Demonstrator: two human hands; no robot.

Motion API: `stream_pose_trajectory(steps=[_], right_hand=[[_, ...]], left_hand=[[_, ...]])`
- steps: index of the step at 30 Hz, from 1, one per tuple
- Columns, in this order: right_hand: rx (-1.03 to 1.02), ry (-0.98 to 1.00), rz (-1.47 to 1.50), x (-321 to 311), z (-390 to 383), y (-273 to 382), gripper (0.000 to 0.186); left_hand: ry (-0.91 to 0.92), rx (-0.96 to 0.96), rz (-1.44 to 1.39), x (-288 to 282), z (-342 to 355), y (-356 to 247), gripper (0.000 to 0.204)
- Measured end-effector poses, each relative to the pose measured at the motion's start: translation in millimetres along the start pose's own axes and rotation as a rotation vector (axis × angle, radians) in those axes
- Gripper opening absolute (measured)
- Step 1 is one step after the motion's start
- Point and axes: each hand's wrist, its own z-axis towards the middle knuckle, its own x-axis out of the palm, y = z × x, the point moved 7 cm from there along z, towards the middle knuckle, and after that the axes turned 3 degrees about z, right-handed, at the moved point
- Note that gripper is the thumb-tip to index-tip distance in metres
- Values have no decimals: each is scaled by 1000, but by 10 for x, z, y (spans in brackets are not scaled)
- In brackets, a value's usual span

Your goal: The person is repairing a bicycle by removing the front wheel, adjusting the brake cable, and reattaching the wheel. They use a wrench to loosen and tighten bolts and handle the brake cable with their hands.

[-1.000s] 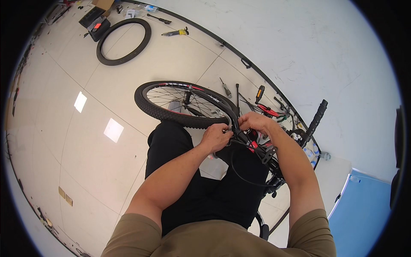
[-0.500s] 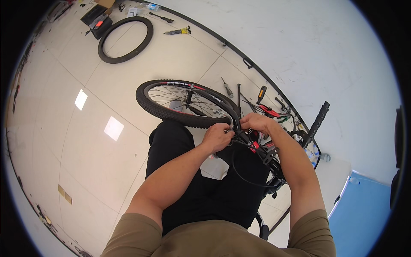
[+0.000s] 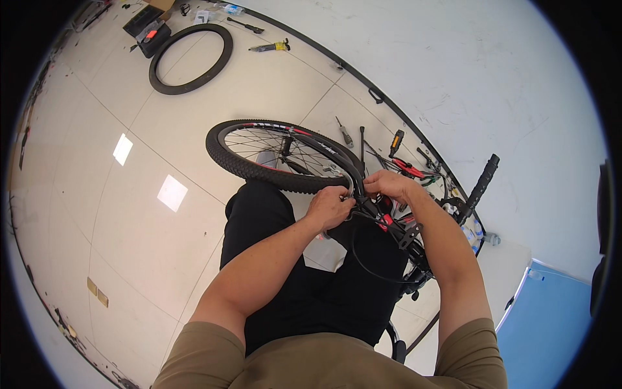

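Flanking the black bicycle tube [image 3: 353,171], the left hand [image 3: 329,208] and right hand [image 3: 389,186] are bent with fingertips drawn in, perhaps to steady it; whether anything is gripped cannot be told. The wheel [image 3: 286,146] is placed toward ten o'clock, apparently braced near the left knee [image 3: 258,201], and a screwdriver [image 3: 347,136] at twelve, seemingly within reach.

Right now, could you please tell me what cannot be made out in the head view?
- Whatever the left hand holds or touches: the hand itself hides it.
- Whether the right hand grips the black bicycle tubing or only touches it: its own back covers the contact.
- Details of the red and black piece beyond that hand: too small.
- The cardboard box: cut off by the upper edge.
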Motion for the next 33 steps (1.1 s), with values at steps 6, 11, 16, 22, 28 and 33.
stream_pose_trajectory(steps=[6,11,16,22,28,33], right_hand=[[30,-18,-77,31,-35,60,9],[-5,-28,-50,2,-36,47,10],[-4,-53,-54,-14,-70,65,15],[-7,-54,-33,-13,-88,79,17],[-18,-43,26,-10,-87,82,17],[-1,-22,14,-18,-30,10,17]], left_hand=[[6,-3,7,-24,-17,-34,30],[2,11,17,-19,-12,-45,29],[11,-11,19,-11,0,-21,28],[11,3,20,-34,-25,-70,28],[5,1,19,-44,-26,-67,27],[13,1,16,-36,-28,-74,27]])
